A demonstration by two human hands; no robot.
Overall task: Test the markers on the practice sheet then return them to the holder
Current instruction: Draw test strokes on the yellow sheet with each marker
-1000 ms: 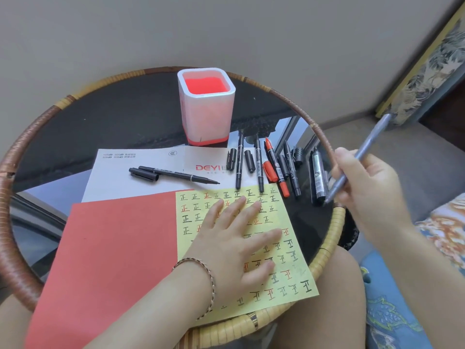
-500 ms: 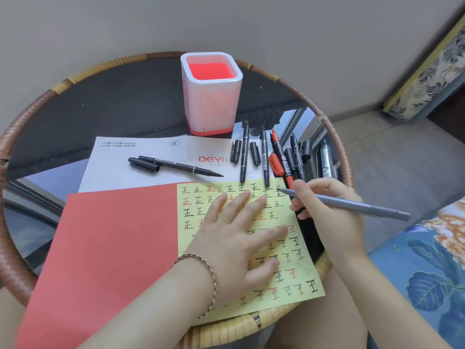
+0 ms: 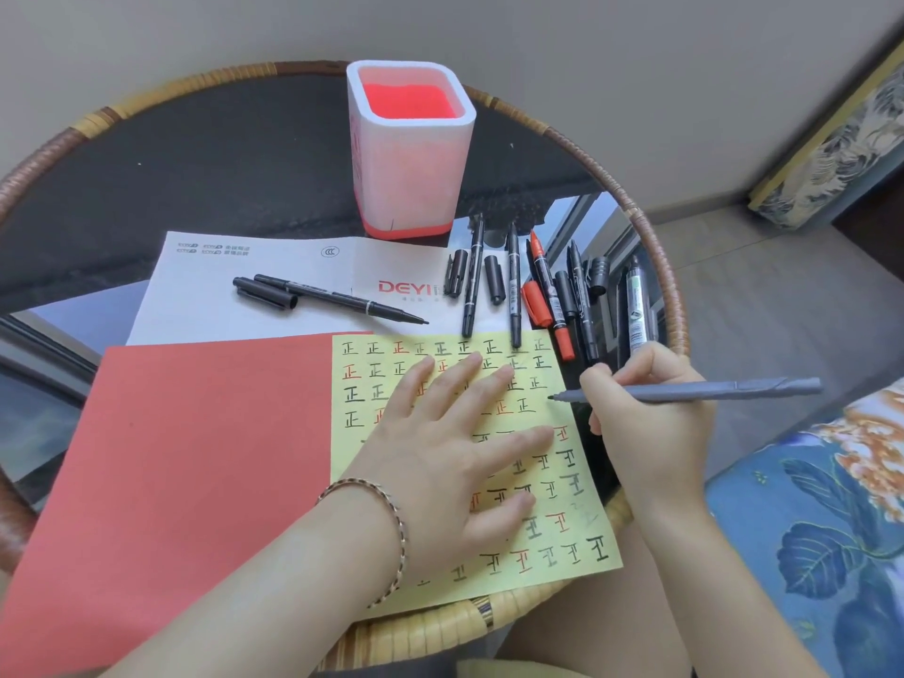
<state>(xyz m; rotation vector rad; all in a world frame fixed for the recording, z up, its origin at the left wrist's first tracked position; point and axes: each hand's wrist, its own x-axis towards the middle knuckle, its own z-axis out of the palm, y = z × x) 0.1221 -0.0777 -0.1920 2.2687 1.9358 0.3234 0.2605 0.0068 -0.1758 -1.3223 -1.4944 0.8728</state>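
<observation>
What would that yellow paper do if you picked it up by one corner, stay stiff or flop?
Probably flop: the yellow sheet looks thin, lying flat, its near edge over the table's woven rim. It likely weighs almost nothing. It may slide on the shiny tabletop, which is perhaps why the left hand presses flat on it.

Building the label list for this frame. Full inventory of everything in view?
Round rattan-rimmed glass table: one, brown rim, dark top.
Square plastic holder: one, white, red inside, far side.
Printed paper sheet: one, white, before holder.
Plain red paper sheet: one, near left.
Yellow practice sheet: one, overlapping red sheet's right.
Uncapped black marker: one, on white sheet, cap beside.
Loose markers and caps: several, black, one red, right of holder.
Grey marker: one, tip over yellow sheet.
Left hand: flat on yellow sheet.
Right hand: grips grey marker.
</observation>
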